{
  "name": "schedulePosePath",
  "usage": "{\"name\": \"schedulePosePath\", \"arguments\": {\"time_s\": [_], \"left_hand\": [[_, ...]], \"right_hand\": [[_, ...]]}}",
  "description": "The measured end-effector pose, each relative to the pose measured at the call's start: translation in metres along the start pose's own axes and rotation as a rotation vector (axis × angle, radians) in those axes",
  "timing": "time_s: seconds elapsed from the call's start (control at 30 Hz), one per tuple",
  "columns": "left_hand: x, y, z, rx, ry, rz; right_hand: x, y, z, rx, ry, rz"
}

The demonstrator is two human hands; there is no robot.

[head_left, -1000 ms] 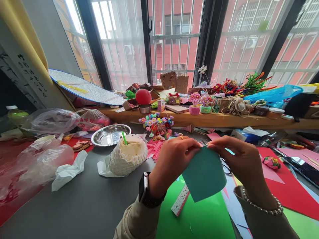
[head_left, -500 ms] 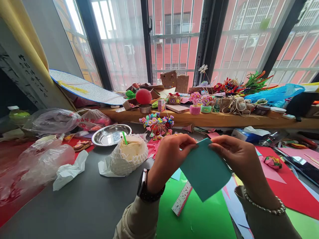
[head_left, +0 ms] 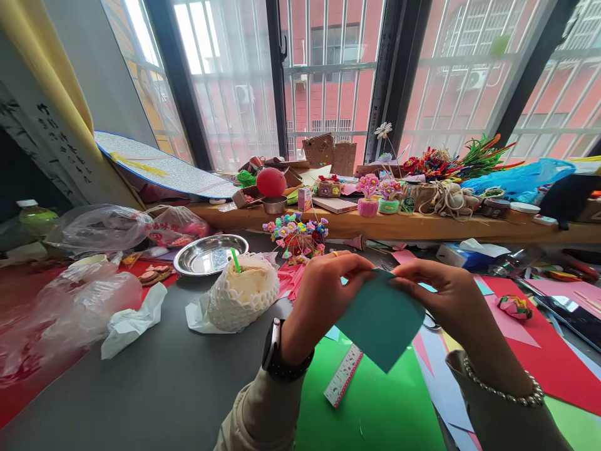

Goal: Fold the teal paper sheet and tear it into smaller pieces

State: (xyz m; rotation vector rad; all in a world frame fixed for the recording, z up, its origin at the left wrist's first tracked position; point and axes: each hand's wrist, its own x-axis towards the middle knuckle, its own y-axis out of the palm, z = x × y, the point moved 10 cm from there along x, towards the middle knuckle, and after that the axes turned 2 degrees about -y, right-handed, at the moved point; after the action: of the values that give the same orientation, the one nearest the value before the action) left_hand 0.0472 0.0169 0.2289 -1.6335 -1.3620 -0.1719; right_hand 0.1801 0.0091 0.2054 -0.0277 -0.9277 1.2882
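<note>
A teal sheet of paper (head_left: 384, 322) hangs between my two hands, one corner pointing down. My left hand (head_left: 327, 299) pinches its upper left edge near the top corner, and my right hand (head_left: 439, 291) pinches the upper right edge close by. The fingertips of both hands nearly meet at the top. Below the paper lies a green sheet (head_left: 370, 407) on the table, with a white patterned ruler (head_left: 344, 376) with a red edge resting at a slant on it.
Left of my hands stands a coconut (head_left: 248, 285) in white foam netting with a green straw. Behind it are a metal plate (head_left: 211, 255) and a bunch of small colourful flowers (head_left: 295, 235). Coloured paper, including a red sheet (head_left: 554, 351), lies at right. Plastic bags (head_left: 89, 307) lie at left.
The teal paper's lower corner has risen slightly and its right side has drawn inward, so less of it shows. Both hands keep their pinch and have shifted only a little.
</note>
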Motion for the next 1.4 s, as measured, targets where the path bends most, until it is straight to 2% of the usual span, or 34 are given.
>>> {"name": "schedulePosePath", "arguments": {"time_s": [0.17, 0.37, 0.57, 0.73, 0.93, 1.23, 1.4], "left_hand": [[-0.001, 0.006, -0.005, 0.027, 0.061, 0.055], [-0.001, 0.001, -0.006, 0.068, 0.072, -0.003], [0.000, 0.013, 0.002, 0.138, 0.064, 0.081], [0.001, 0.008, 0.004, 0.155, 0.059, 0.054], [-0.001, 0.004, 0.000, 0.133, 0.084, 0.077], [-0.001, -0.012, 0.000, 0.122, 0.111, 0.026], [-0.001, -0.015, 0.003, 0.121, 0.110, 0.022]], "right_hand": [[-0.001, -0.001, 0.010, -0.122, -0.099, -0.020], [0.000, 0.008, 0.012, -0.129, -0.126, 0.062], [0.001, 0.013, 0.012, -0.188, -0.180, 0.074], [0.002, 0.014, 0.007, -0.168, -0.166, 0.089], [0.002, 0.014, 0.011, -0.155, -0.188, 0.126], [0.001, 0.009, 0.012, -0.154, -0.197, 0.063], [0.003, 0.007, 0.004, -0.110, -0.128, 0.021]]}}
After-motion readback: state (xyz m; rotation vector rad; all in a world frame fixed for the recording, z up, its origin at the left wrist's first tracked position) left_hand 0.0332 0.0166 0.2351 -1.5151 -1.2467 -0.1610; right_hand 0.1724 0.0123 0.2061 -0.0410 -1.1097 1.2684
